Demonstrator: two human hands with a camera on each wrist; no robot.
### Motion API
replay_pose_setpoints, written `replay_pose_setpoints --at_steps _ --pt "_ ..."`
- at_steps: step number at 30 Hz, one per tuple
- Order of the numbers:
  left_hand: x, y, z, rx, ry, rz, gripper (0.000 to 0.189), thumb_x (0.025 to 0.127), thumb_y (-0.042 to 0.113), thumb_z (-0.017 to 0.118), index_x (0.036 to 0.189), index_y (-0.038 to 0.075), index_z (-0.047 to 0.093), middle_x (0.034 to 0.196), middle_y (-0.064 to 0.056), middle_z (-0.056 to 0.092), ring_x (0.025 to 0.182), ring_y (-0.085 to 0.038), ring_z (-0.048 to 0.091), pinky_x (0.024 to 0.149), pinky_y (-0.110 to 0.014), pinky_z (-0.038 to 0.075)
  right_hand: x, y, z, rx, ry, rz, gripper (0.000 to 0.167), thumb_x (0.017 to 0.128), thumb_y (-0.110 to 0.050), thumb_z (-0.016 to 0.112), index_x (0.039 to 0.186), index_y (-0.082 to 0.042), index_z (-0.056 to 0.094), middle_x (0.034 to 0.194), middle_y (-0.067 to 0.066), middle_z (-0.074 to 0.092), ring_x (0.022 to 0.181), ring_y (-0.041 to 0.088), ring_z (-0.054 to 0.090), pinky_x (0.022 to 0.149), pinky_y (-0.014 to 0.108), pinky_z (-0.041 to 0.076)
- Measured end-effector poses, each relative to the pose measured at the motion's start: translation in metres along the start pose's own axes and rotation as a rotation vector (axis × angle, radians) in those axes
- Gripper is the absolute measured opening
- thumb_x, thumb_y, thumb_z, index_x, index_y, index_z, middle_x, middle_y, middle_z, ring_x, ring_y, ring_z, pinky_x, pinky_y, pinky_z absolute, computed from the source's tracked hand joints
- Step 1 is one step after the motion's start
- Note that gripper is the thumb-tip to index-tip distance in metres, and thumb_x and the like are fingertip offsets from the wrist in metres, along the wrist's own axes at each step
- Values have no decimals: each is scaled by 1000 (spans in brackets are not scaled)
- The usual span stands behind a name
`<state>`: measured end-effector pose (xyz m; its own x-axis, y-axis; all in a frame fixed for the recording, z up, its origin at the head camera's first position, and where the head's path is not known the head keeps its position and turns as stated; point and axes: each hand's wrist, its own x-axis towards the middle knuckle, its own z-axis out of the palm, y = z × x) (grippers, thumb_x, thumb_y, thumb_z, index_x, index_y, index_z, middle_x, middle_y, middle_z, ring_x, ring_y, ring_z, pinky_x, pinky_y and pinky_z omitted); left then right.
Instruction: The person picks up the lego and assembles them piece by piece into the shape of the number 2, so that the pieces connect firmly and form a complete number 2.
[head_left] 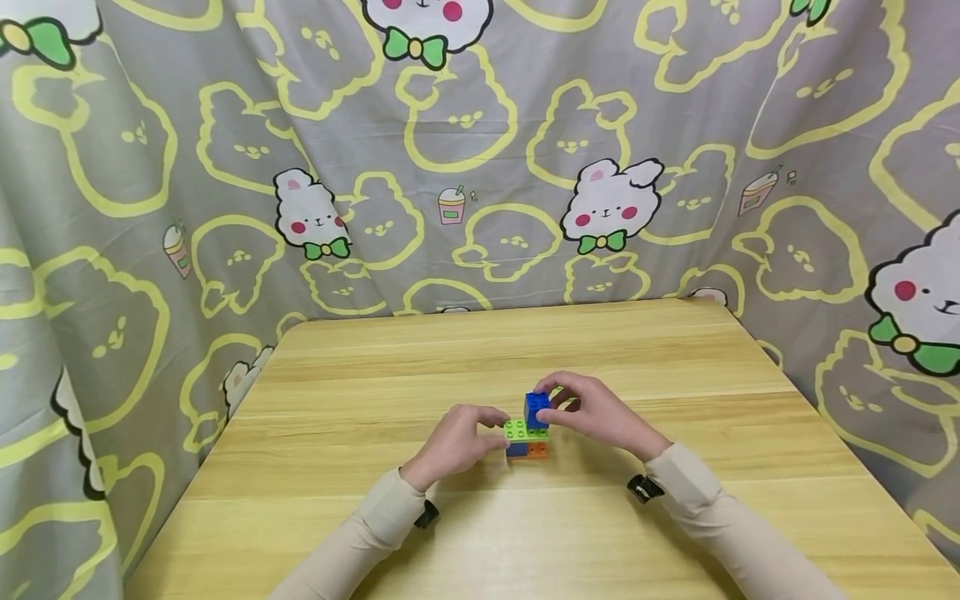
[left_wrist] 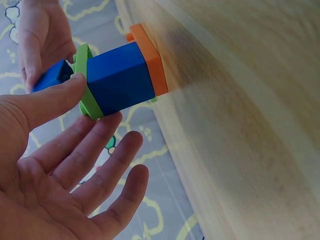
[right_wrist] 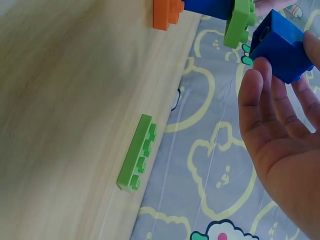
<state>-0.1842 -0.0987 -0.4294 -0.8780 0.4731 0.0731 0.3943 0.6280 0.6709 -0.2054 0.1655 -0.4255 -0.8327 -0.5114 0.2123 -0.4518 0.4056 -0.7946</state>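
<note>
A small stack of toy building blocks stands on the table: an orange flat block [left_wrist: 149, 60] at the bottom, a blue block [left_wrist: 120, 77] on it, and a light green flat block [head_left: 517, 430] on top. My left hand [head_left: 459, 442] pinches the left end of the green block between thumb and index finger; its other fingers are spread. Between the thumb and fingers of my right hand [head_left: 596, 414] is a second blue block [right_wrist: 281, 47]. It hovers over the green block's right part, with a small gap above the studs in the right wrist view.
Another green block [right_wrist: 136, 154], narrow with a row of several studs, lies on the table beyond the stack, mostly hidden by my right hand in the head view. A patterned grey curtain [head_left: 480, 250] hangs behind the wooden table [head_left: 360, 367] and along both sides.
</note>
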Motion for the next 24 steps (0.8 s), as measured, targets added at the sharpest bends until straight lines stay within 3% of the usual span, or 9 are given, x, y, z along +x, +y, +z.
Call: replay_pose_setpoints --at_steps 9,24 --pt "0 0 0 -3 0 -7 30 91 21 77 117 8 77 114 -4 76 110 -26 69 93 -46 54 -2 -2 2 -52 14 -33 34 93 -31 77 122 -17 67 114 0 69 94 15 67 79 33 60" --pt "0 -1 0 1 1 6 30 91 20 77 118 7 76 115 -5 76 109 -27 69 92 -46 55 -5 0 8 -56 -1 -4 33 92 -32 77 121 -20 66 112 -5 69 95 14 67 80 30 59"
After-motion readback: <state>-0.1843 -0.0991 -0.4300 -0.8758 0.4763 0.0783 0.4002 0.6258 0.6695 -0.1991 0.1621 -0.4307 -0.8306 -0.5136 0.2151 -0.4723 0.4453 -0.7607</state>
